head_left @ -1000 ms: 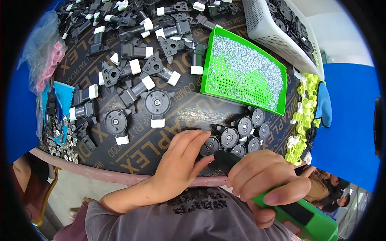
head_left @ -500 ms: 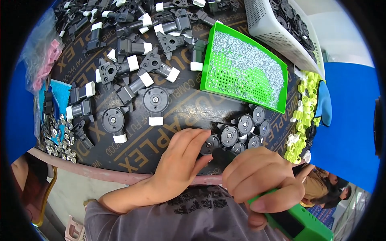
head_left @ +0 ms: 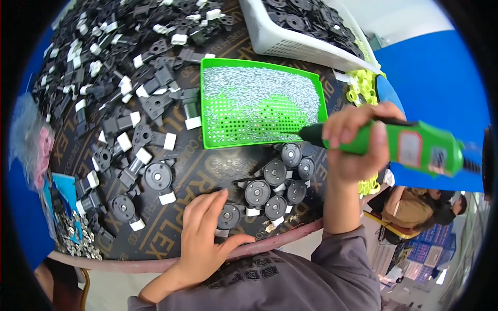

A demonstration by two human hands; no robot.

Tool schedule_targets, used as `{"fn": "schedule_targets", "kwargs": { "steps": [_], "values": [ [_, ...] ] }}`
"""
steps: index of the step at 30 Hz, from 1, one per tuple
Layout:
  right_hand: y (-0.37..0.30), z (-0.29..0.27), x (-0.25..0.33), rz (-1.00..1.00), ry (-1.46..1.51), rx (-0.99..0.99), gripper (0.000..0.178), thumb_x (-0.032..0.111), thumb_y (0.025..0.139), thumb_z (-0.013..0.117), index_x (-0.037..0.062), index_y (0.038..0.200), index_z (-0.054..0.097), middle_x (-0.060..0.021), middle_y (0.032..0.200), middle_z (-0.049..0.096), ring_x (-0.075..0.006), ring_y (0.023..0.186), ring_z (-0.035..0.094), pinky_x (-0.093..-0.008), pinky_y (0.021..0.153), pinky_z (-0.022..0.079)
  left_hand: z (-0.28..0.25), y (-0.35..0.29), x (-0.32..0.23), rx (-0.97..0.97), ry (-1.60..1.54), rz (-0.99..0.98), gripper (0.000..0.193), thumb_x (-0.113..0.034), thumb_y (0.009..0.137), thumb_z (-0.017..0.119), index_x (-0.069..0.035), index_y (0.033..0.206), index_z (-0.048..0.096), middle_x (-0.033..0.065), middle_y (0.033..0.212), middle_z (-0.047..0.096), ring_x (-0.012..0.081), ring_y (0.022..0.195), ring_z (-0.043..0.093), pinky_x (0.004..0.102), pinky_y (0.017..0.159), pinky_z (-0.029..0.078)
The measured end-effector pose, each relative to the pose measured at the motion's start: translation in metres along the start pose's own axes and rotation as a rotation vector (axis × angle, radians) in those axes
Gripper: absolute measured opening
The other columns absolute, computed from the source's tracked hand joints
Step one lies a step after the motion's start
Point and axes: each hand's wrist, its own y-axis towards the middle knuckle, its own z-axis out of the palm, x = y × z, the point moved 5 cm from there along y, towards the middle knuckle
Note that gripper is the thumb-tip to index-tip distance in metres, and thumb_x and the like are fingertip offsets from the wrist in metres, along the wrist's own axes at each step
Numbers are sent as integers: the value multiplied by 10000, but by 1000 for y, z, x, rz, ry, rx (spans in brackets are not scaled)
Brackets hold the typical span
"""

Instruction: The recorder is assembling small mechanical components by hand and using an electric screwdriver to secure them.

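My right hand point(head_left: 358, 132) grips a green electric screwdriver point(head_left: 423, 149), held nearly level. The black nose of the screwdriver points left, its tip at the lower right part of a green perforated tray point(head_left: 203, 111). Small silvery screws point(head_left: 259, 80) lie in that tray, thickest along its far and right sides. Near the front edge of the table rests my left hand point(head_left: 199, 236), fingers stretched and thumb apart. Beside its fingertips sits a black round-faced plastic part point(head_left: 228, 216); whether they touch it I cannot tell. Several similar round parts point(head_left: 257, 193) are grouped just to the right.
Black parts with white ends point(head_left: 155, 103) heap over the left and far table. A white basket point(head_left: 295, 49) of black parts stands at the back. Yellow-green rings point(head_left: 361, 85) lie at right, small metal pieces point(head_left: 78, 236) at left. Another person point(head_left: 410, 210) sits beyond.
My right hand has lifted the screwdriver away from the round parts and brought its tip to the screw tray. My left hand has loosened beside the nearest round part. The view has shifted.
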Motion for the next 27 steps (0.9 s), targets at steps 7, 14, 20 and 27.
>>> {"fn": "schedule_targets", "kwargs": {
  "steps": [7, 14, 20, 27],
  "values": [
    [-4, -1, -15, 79, -163, 2, 251, 222, 931, 514, 57, 1100, 429, -81, 617, 468, -178, 470, 455, -332, 461, 434, -9, 7, -6, 77, -88, -13, 655, -105, 750, 760, 15, 1338, 497, 162, 1336, 515, 356, 1227, 470, 431, 1044, 362],
    [-5, 0, -13, 63, -143, 6, 261, 232, 932, 517, 56, 1104, 431, -81, 622, 473, -176, 472, 458, -331, 458, 432, -6, 5, 1, -45, -72, -49, 540, -59, 770, 748, 4, 1269, 551, 157, 1257, 563, 351, 1144, 532, 418, 984, 413],
    [-9, 0, -13, 21, -40, 1, 281, 161, 945, 569, 33, 1138, 411, -93, 604, 514, -177, 475, 490, -318, 459, 449, -3, 2, 4, -87, -86, -96, 548, -94, 763, 777, -16, 1262, 563, 148, 1221, 577, 346, 1108, 545, 413, 954, 433],
    [-20, 35, 69, 17, 139, 158, 293, 222, 938, 578, 107, 1153, 415, -73, 661, 559, -196, 505, 559, -328, 443, 491, -4, 7, -2, -72, -75, -11, 522, -96, 774, 765, -26, 1254, 572, 123, 1229, 569, 339, 1115, 534, 416, 942, 450]
  ]
}}
